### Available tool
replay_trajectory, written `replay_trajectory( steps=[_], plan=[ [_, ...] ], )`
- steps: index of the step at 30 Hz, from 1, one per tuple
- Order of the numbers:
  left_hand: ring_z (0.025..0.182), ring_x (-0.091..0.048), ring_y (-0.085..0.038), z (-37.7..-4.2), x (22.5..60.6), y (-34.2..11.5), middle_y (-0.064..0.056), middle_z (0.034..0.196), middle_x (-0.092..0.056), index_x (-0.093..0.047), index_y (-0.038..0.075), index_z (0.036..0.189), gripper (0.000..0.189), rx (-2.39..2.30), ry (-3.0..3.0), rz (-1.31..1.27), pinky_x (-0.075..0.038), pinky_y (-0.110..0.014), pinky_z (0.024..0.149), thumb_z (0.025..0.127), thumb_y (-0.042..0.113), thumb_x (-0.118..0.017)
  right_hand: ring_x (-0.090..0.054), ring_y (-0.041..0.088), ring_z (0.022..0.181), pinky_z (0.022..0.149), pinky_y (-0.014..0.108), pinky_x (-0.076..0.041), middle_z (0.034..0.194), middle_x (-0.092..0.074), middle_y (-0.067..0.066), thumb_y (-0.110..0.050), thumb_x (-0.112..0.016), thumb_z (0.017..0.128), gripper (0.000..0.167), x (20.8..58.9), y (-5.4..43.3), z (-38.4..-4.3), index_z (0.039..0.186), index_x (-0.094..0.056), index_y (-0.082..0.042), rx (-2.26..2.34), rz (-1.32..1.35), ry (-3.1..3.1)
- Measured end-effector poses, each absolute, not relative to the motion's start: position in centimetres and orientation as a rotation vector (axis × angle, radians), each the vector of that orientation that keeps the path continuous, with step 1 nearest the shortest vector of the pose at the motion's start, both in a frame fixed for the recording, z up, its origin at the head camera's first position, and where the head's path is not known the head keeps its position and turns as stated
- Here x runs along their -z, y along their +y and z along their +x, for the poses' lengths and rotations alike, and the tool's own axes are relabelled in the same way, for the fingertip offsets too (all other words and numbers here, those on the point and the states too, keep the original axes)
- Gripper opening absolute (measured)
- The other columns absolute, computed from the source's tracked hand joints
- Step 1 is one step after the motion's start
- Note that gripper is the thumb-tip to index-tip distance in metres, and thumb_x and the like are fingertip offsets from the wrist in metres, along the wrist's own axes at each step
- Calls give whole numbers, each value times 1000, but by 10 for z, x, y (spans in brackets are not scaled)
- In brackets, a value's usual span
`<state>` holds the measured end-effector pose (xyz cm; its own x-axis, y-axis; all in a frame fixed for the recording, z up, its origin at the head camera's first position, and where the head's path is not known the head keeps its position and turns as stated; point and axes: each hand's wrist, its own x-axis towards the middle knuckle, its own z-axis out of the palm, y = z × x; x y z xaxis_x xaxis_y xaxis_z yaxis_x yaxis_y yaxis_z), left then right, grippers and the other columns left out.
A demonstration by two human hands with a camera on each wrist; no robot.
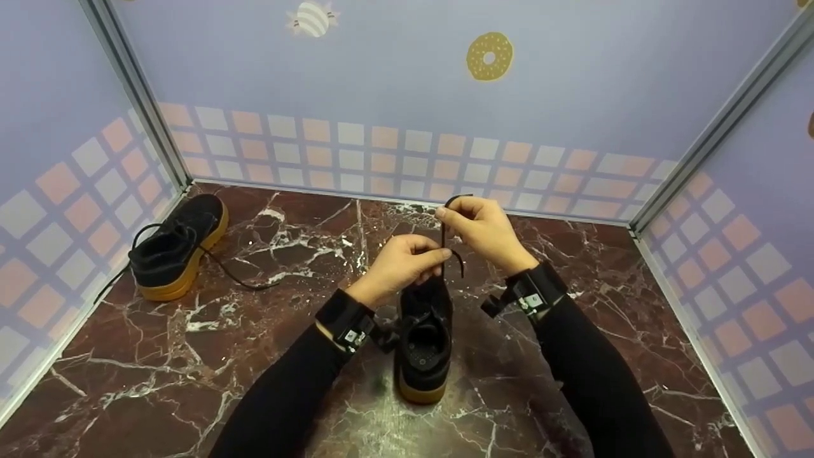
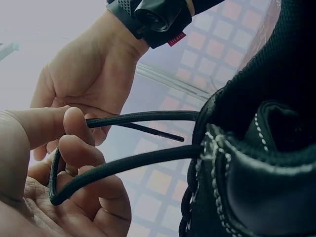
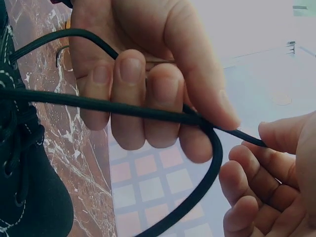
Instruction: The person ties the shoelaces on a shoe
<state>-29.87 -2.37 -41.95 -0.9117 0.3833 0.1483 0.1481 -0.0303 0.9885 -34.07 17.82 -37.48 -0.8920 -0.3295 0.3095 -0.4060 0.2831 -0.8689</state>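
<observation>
A black shoe (image 1: 425, 375) with a tan sole stands on the floor, its heel towards me. My left hand (image 1: 407, 257) is above its front part, pinching black shoelace (image 3: 64, 101) between thumb and forefinger; another lace strand (image 2: 123, 167) runs behind its curled fingers. Higher and to the right, my right hand (image 1: 483, 230) pinches a lace (image 3: 249, 138) between thumb and fingers. One stretch of lace (image 1: 443, 235) spans the gap between the hands. From the left fingertips, a loose piece curves downward.
A second black shoe (image 1: 172, 254) with a tan sole sits at the left by the wall, its laces (image 1: 232, 277) trailing on the dark red marbled floor (image 1: 305, 356). Purple panels (image 1: 407, 83) with printed squares stand behind and on both sides.
</observation>
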Motion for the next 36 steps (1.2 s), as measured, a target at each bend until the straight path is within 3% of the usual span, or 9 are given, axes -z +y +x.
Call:
replay_trajectory(
  steps=[8,13,19,24,30,36],
  plan=[
    [54,-54,-6,-298,420,-24,2,71,-70,-81,1,101,16,-2065,2042,547,-44,-20,50,105,17,-78,-60,16,67,56,24,-47,80,-71,5,-32,-76,108,27,373,179,-344,93,-77,-10,-1635,715,-2478],
    [55,-54,-6,-298,419,-23,2,72,-70,-81,2,101,16,-2061,2049,551,-44,-19,50,105,17,-78,-60,18,66,57,24,-48,79,-71,5,-29,-76,108,29,372,179,-345,95,-78,-4,-1632,730,-2472],
    [55,-51,-6,-297,419,-21,3,70,-66,-79,6,93,16,-2088,2032,566,-43,-19,51,105,16,-77,-65,33,72,62,27,-54,80,-72,7,-26,-76,108,21,369,179,-346,96,-80,-8,-1645,733,-2470],
    [54,-51,-6,-296,419,-20,2,69,-66,-79,6,92,16,-2116,2004,556,-42,-19,51,106,15,-77,-63,20,68,59,26,-52,81,-72,7,-28,-75,108,22,367,180,-348,97,-80,-10,-1645,729,-2486],
    [53,-49,-6,-295,419,-23,3,68,-64,-79,8,91,16,-2128,1984,542,-41,-19,51,106,15,-77,-66,38,74,61,27,-54,80,-73,9,-31,-73,110,27,368,181,-351,97,-82,-9,-1632,711,-2506],
    [54,-48,-7,-294,419,-25,3,68,-62,-77,12,87,20,-2114,2001,515,-40,-20,51,106,18,-76,-68,23,75,66,29,-57,87,-77,12,-38,-69,112,39,371,185,-352,95,-83,-6,-1584,660,-2588]
  ],
)
